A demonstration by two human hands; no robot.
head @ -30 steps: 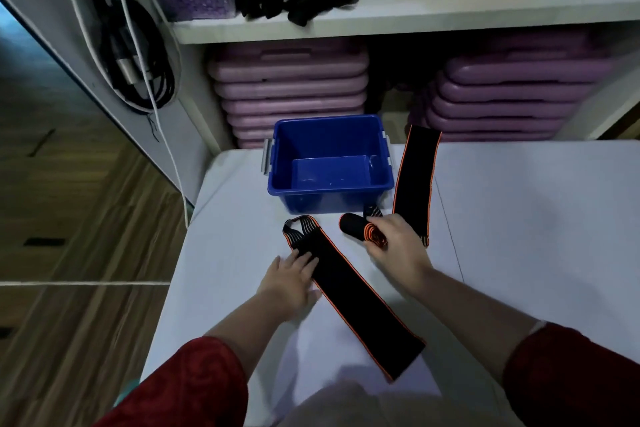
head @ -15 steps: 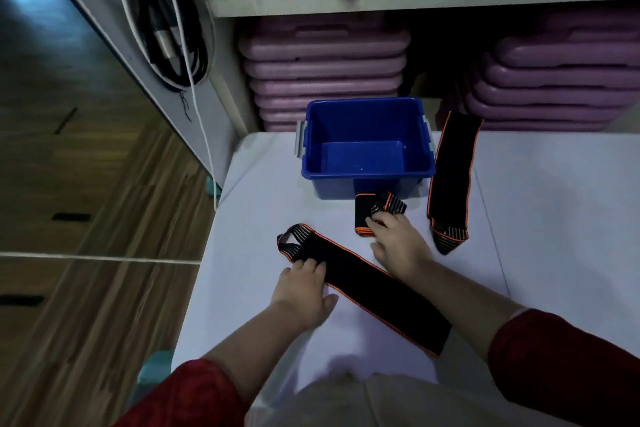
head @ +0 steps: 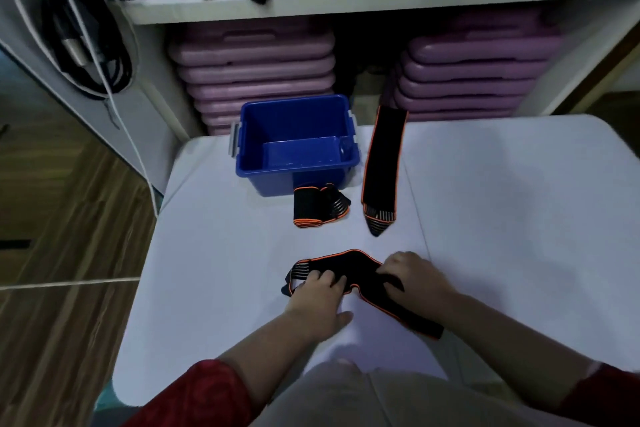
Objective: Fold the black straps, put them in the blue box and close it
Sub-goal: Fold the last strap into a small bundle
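Your left hand (head: 320, 291) and right hand (head: 414, 279) are pinching the limp orange-edged black elastic strap (head: 353, 262); probably light and floppy, so grip near the fold.

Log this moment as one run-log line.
stage: folding second strap | left hand, right hand: on it | rolled strap: by box | box: empty, unlidded

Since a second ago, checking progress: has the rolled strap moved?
Yes. The rolled strap left the right hand and now lies against the blue box.
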